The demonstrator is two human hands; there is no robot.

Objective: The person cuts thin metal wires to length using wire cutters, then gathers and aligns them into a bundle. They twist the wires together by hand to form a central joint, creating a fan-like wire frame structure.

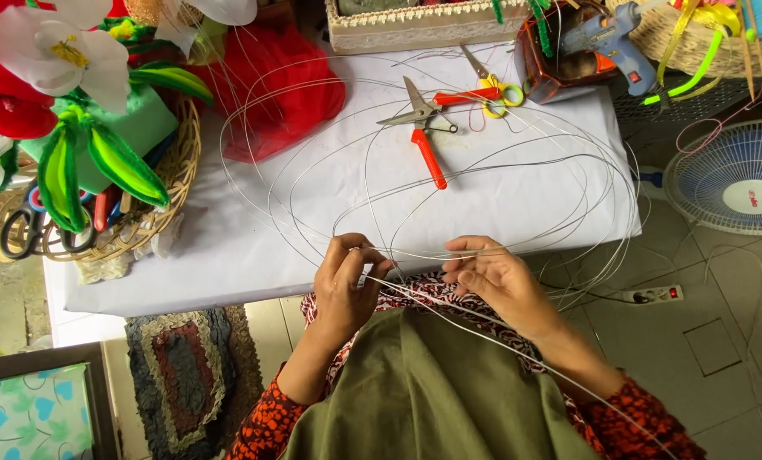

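Upper left of the frame: artificial flowers (53, 60), white and red with green leaves, in a woven basket (181, 162); black-handled scissors (19, 230) lie at its lower edge.

Lower left: a patterned floor mat (185, 375) beside a pale box printed with hearts (31, 413).

Upper centre-left: a heap of red netting (270, 89) on the white surface (185, 255).

Centre: thin silver wire (483, 158), coiled in several loose overlapping loops over the surface, its near strands drawn to the front edge where both hands meet it.

Lower centre: left hand (347, 285), grip closed, fingers pinching a strand, seemingly to steady it. Just right, right hand (492, 277), grip also closed on the wire, fingers curled over strands close to the left hand; one strand runs taut to the lower right across the green garment. How many strands each hand has is hard to tell.

Upper centre: red-handled pliers (424, 136) and yellow-handled scissors (483, 85), lying inside the loops, where they could snag the coil.

Upper right: a blue glue gun (611, 38) in a basket.

Right edge: a floor fan (735, 175), with a power strip (654, 294) below it.
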